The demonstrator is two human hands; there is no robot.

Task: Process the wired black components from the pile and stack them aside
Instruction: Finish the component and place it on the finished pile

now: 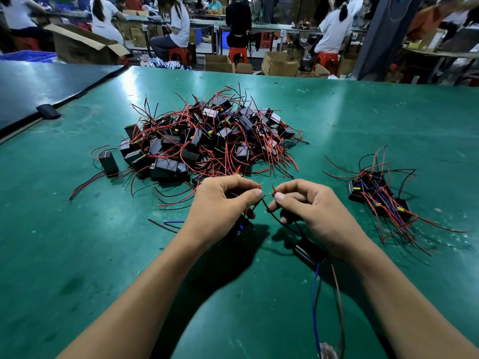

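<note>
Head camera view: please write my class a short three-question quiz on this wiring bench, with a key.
1. True or false: the left hand and the right hand each pinch a wire.
2. The small stack lies on which side of the big pile? A left; B right; C on top of it.
3. Fill in: the table is ____ in colour.
Key: 1 true; 2 B; 3 green.

A green work table point(337, 120) fills the foreground, its surface streaked with pale glare. A dark table point(39, 84) abuts it on the left. Beyond, people point(334, 29) sit on red stools point(178, 54) at long benches point(272, 26), among open cardboard boxes point(85, 45). A grey pillar point(375, 37) stands at the right
</note>
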